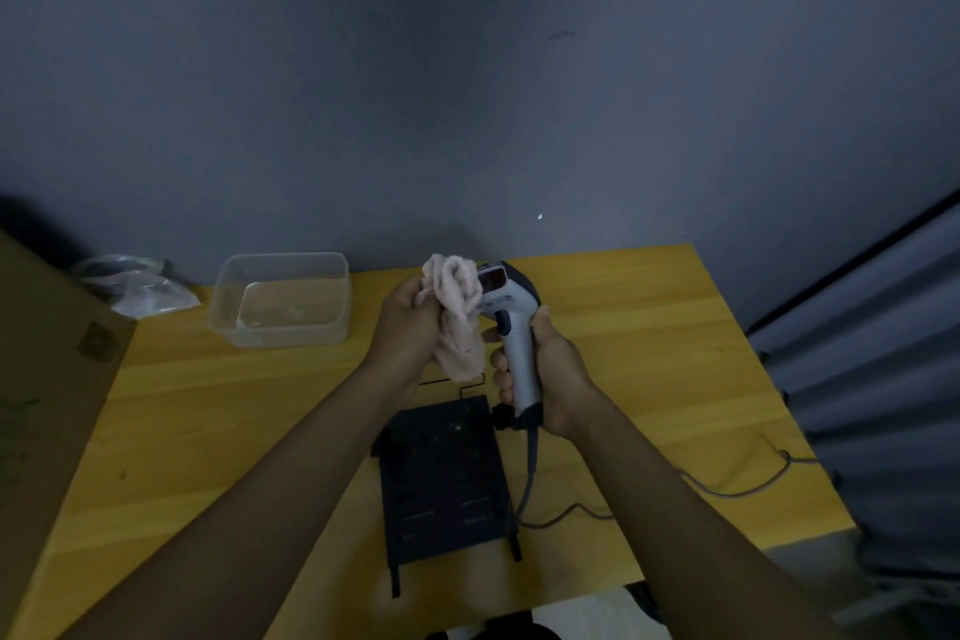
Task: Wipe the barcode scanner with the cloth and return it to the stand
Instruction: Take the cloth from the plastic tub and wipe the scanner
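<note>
My right hand (545, 374) grips the grey handle of the barcode scanner (511, 307), held upright above the table with its dark head and window turned left. My left hand (405, 327) holds a bunched pale pink cloth (457, 312) pressed against the left side of the scanner's head. The black flat stand (441, 478) lies on the yellow table (208, 405) just below both hands, with nothing resting on it. The scanner's grey cable (530, 478) hangs down from the handle past the stand's right edge.
A clear plastic tub (283, 299) stands at the back left of the table, with a crumpled plastic bag (135, 286) beyond it. A brown cardboard box (47, 379) fills the left edge. The cable runs off to the right (753, 486). A grey wall rises behind.
</note>
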